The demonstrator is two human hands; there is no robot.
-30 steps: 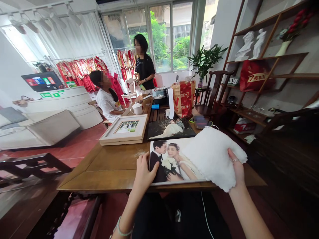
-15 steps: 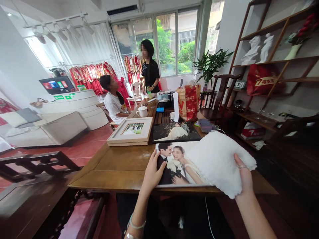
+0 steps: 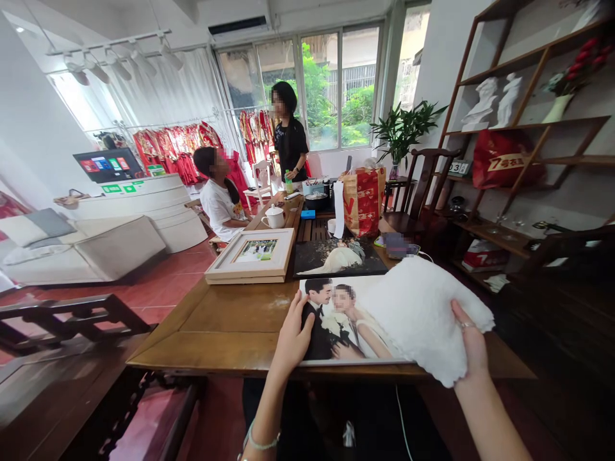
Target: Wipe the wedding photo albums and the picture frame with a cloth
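Observation:
A large wedding photo print (image 3: 336,320) lies flat at the near edge of a wooden table (image 3: 225,326). My left hand (image 3: 293,336) rests on the print's left edge, fingers spread flat. My right hand (image 3: 468,339) grips the right side of a white fluffy cloth (image 3: 423,314), which lies over the print's right half.
Behind the print lie a dark photo print (image 3: 339,256) and a wooden framed photo (image 3: 250,255). Farther back stand a teapot (image 3: 275,216) and a red bag (image 3: 362,200). One person sits, another stands at the table's far end. A dark chair (image 3: 72,320) is left, shelves (image 3: 519,128) right.
The view has shifted slightly. My hands and the cloth stay about where they were on the print; the standing person has moved a little.

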